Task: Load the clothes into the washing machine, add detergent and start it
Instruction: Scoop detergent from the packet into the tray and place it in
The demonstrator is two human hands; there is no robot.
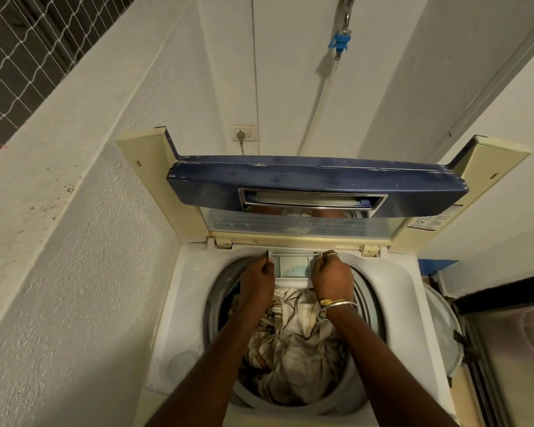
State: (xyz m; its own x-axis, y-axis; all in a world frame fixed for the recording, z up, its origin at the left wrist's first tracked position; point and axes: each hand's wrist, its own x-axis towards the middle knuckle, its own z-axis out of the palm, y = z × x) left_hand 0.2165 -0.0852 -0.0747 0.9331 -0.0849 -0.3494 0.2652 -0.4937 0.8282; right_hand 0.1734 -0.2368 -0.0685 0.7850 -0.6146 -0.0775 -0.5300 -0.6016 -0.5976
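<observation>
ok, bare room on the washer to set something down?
Bare: left deck between drum and wall; right deck beside the drum. Crowded: back edge, left hand and right hand gripping the detergent drawer; clothes fill the drum.

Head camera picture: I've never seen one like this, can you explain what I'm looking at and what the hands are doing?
The camera sits on a person's head, looking down along both arms. Below is a top-loading washing machine with its blue lid swung up. Pale, crumpled clothes already lie in the drum. At the back rim a small detergent drawer is pulled out, with something bluish inside. The left hand grips its left side, the right hand its right side. A plugged wall socket shows behind.
</observation>
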